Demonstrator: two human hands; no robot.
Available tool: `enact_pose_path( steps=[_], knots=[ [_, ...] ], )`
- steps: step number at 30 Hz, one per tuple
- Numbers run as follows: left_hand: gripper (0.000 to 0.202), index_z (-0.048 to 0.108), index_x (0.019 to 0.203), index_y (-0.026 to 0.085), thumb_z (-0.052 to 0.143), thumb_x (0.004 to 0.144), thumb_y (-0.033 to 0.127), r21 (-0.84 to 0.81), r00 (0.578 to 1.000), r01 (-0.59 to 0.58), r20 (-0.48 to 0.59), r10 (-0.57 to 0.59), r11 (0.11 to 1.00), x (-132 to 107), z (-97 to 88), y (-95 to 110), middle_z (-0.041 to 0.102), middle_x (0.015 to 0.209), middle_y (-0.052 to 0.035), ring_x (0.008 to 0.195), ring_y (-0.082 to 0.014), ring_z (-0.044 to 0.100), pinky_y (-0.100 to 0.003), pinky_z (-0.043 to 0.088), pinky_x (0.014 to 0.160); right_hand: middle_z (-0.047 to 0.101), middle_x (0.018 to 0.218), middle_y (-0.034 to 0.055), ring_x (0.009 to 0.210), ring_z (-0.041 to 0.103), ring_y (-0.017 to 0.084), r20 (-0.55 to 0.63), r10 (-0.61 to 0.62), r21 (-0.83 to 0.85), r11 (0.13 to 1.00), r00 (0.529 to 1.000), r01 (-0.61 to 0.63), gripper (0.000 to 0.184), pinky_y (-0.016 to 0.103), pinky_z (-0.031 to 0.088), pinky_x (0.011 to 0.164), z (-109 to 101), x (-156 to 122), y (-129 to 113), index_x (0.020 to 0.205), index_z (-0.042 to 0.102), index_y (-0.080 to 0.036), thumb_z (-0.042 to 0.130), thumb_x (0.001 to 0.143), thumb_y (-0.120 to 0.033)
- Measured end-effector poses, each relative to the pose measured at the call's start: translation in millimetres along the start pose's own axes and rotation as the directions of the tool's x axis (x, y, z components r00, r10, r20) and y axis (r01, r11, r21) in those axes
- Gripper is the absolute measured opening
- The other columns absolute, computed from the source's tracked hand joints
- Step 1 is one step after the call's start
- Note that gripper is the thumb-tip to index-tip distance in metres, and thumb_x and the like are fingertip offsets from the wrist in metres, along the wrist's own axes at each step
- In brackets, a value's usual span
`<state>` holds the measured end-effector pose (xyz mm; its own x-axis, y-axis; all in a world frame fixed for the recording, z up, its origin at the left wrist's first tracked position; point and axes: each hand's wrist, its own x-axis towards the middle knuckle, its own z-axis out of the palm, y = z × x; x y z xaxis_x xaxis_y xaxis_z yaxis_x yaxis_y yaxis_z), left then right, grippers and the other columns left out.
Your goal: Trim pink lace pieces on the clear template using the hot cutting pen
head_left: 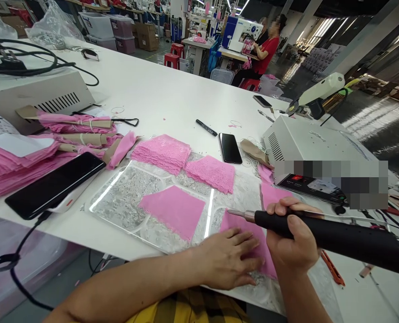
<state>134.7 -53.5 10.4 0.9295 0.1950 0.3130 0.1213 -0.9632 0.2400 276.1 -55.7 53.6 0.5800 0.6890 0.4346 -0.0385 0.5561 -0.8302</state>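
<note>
My right hand (293, 237) grips a pen-like tool with a thick black handle (280, 223) and a slim metal tip. The tip points left, at the upper edge of a pink fabric piece (266, 251); whether it touches is hard to tell. My left hand (231, 258) lies flat on that piece, fingers spread, holding nothing. Left of it, a single pink fabric piece (177, 211) rests on a clear, patterned sheet (125, 202). Behind lie two stacks of lacy pink pieces, one larger (162, 152) and one smaller (212, 172).
Bundled pink fabric (20, 159) and a large phone (56, 184) lie left. A smaller phone (230, 148) and black marker (206, 127) lie beyond the stacks. A white machine box (320, 139) stands right, an orange cutter (333, 268) nearer. A person in red (268, 54) sits far off, sewing.
</note>
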Motion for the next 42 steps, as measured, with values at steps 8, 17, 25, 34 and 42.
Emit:
enact_pose_path(
  steps=[8, 17, 25, 34, 42],
  knots=[
    [0.040, 0.063, 0.118, 0.013, 0.049, 0.096, 0.044, 0.035, 0.997, -0.071, -0.034, 0.072, 0.997, 0, 0.1, 0, 0.059, 0.129, -0.0135, 0.125, -0.0276, 0.052, -0.037, 0.038, 0.108, 0.057, 0.077, 0.0009, 0.062, 0.049, 0.011, 0.058, 0.018, -0.006, 1.000, 0.998, -0.018, 0.013, 0.031, 0.047, 0.058, -4, -7, -3, 0.078, 0.059, -0.019, 0.061, 0.066, -0.018],
    [0.040, 0.063, 0.118, 0.014, 0.048, 0.097, 0.044, 0.012, 0.998, -0.060, -0.011, 0.060, 0.998, -1, 0.6, 1, 0.059, 0.127, -0.0122, 0.124, -0.0263, 0.053, -0.035, 0.038, 0.109, 0.057, 0.077, 0.0007, 0.062, 0.048, 0.011, 0.049, 0.023, -0.007, 1.000, 0.999, -0.022, 0.013, 0.030, 0.047, 0.057, -3, -7, -2, 0.079, 0.059, -0.020, 0.061, 0.066, -0.018],
    [0.040, 0.063, 0.116, 0.013, 0.048, 0.096, 0.044, 0.005, 0.996, -0.077, -0.045, 0.077, 0.997, -1, 3.4, 0, 0.058, 0.128, -0.0145, 0.123, -0.0277, 0.053, -0.037, 0.041, 0.106, 0.057, 0.077, 0.0005, 0.064, 0.050, 0.012, 0.086, 0.023, -0.024, 1.000, 0.996, -0.021, 0.010, 0.032, 0.048, 0.060, -6, -6, -2, 0.078, 0.058, -0.019, 0.061, 0.069, -0.017],
    [0.035, 0.063, 0.111, 0.009, 0.048, 0.097, 0.037, 0.014, 0.982, -0.142, -0.124, 0.142, 0.990, -2, 4.5, 1, 0.063, 0.117, -0.0135, 0.114, -0.0264, 0.057, -0.037, 0.044, 0.102, 0.056, 0.075, 0.0007, 0.061, 0.048, 0.011, 0.113, 0.099, 0.025, 0.994, 0.989, -0.102, 0.010, 0.030, 0.046, 0.056, -9, -10, -7, 0.079, 0.059, -0.019, 0.061, 0.069, -0.020],
    [0.035, 0.064, 0.108, 0.008, 0.054, 0.095, 0.038, -0.001, 0.982, -0.143, -0.126, 0.141, 0.990, 1, 8.7, 0, 0.064, 0.115, -0.0141, 0.114, -0.0275, 0.058, -0.037, 0.046, 0.102, 0.057, 0.075, 0.0009, 0.061, 0.049, 0.011, 0.135, 0.096, 0.010, 0.995, 0.986, -0.098, 0.009, 0.030, 0.047, 0.058, -8, -10, -6, 0.078, 0.059, -0.019, 0.062, 0.070, -0.020]
  ],
)
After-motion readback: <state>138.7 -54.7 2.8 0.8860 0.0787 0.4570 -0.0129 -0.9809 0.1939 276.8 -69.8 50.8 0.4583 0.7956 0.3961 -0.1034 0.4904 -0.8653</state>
